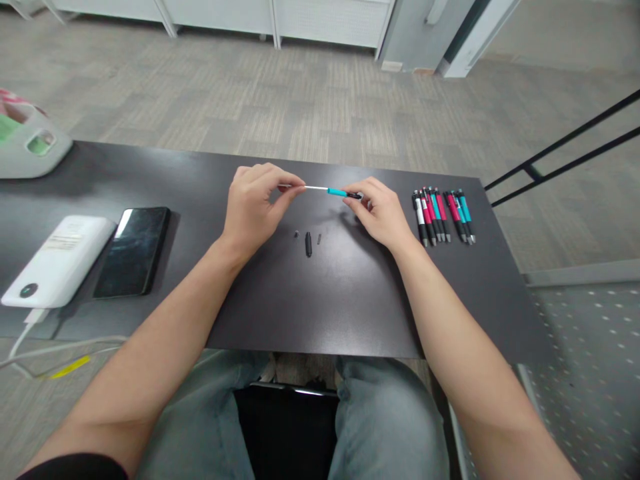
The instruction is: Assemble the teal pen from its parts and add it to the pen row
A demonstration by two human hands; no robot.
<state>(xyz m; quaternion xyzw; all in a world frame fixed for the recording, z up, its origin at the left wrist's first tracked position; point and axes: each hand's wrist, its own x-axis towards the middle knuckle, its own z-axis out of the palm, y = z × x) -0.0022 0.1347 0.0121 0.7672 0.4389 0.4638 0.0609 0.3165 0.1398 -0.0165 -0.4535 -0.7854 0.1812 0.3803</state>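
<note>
My left hand (260,203) pinches a thin white pen refill (316,188) between thumb and fingers. The refill's other end meets the open end of a turquoise pen barrel (337,192); how far it reaches inside I cannot tell. Closed around the black clip end of that barrel is my right hand (377,208). Both hands are raised a little over the dark table. Below them lie a black pen grip (309,245), a small spring (319,239) and a tiny metal tip (297,234), apart from one another.
Several assembled pens (443,215) in white, red and turquoise lie side by side at the right of the table (320,313). To the left are a black phone (134,253) and a white power bank (60,260) with a cable. A white container (50,150) stands at the far left.
</note>
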